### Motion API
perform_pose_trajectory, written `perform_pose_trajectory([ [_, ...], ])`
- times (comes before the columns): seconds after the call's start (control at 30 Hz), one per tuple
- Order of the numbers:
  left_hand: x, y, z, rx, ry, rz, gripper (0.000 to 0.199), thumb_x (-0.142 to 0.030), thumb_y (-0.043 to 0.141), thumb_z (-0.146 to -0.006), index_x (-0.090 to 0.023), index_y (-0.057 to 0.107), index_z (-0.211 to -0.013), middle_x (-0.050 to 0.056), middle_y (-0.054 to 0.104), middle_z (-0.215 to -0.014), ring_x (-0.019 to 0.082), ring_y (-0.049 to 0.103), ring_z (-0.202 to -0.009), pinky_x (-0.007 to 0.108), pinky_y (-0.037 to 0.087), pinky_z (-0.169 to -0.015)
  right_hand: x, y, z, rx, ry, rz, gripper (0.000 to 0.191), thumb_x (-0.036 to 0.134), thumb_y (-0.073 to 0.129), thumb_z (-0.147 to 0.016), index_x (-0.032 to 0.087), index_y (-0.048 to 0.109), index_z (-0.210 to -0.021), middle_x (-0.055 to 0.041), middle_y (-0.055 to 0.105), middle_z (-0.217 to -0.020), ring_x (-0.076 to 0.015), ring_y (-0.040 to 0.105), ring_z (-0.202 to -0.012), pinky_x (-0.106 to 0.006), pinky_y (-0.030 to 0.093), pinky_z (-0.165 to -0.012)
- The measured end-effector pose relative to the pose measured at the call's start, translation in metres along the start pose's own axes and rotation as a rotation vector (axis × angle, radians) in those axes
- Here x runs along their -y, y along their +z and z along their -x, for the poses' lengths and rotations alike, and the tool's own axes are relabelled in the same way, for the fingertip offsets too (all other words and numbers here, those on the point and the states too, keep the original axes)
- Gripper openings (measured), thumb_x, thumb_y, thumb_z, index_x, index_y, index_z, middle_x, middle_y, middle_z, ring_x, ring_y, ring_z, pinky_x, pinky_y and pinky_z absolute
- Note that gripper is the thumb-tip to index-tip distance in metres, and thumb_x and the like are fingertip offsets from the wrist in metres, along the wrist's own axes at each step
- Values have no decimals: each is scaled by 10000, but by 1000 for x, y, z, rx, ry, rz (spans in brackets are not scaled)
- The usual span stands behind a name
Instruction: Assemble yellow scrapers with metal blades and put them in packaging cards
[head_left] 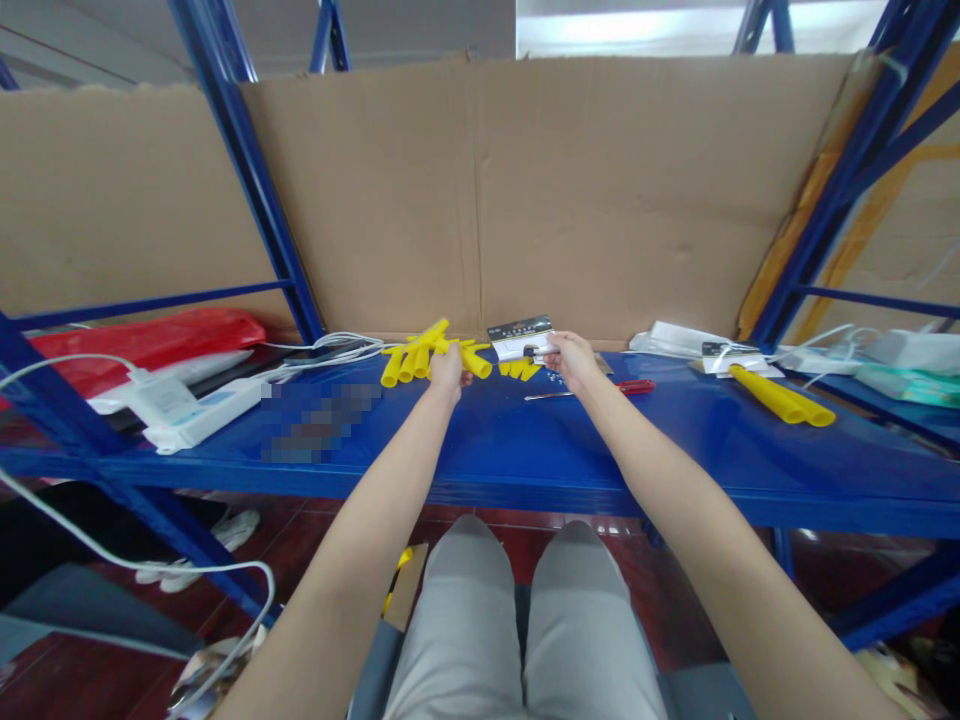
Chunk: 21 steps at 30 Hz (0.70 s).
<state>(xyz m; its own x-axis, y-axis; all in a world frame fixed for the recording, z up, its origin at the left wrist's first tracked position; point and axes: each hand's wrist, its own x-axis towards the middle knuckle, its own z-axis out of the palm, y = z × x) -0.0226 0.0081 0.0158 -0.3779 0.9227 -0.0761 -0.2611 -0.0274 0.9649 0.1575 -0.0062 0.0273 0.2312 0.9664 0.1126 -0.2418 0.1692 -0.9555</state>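
My left hand [448,368] is closed around a yellow plastic tube [478,364], whose open end sticks out to the right of the fingers. More yellow tubes [397,366] lie in a loose pile just left of that hand. The fingertips of my right hand [573,360] pinch a small dark-and-white piece [538,352], too small to name. Directly behind it is a black-and-white printed card [519,338]; whether they touch I cannot tell. Short yellow pieces [519,370] and tiny metal bits [555,378] lie between the hands. A red-handled screwdriver [636,387] passes under my right wrist.
A blue shelf [525,440] forms the work surface, with cardboard [585,200] behind it. White power strips [210,412] and cables lie left, beside a red bag [150,345]. Two long yellow tubes [784,397] rest on the right. Blue posts [255,190] stand at both sides.
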Motion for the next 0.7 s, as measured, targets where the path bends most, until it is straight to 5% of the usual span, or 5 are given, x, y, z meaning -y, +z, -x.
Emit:
perform_pose_trajectory([
  [0.4,-7,0,11,-102,46,28,236,-218,487,-959,-108,577,-1147,82,726,-827,86,542,-366,181,357,-374,-2,1,-3,51,-28,18,242,55,468,-885,177,510,-680,55,526,-456,-53,423,-336,-144,351,-345],
  [0.7,2,3,8,90,-6,5,104,-240,626,-896,-143,619,-932,29,674,-641,106,593,-416,174,377,-414,-12,5,-1,102,-54,68,221,48,517,-859,179,520,-681,52,579,-498,-60,518,-388,-146,454,-409],
])
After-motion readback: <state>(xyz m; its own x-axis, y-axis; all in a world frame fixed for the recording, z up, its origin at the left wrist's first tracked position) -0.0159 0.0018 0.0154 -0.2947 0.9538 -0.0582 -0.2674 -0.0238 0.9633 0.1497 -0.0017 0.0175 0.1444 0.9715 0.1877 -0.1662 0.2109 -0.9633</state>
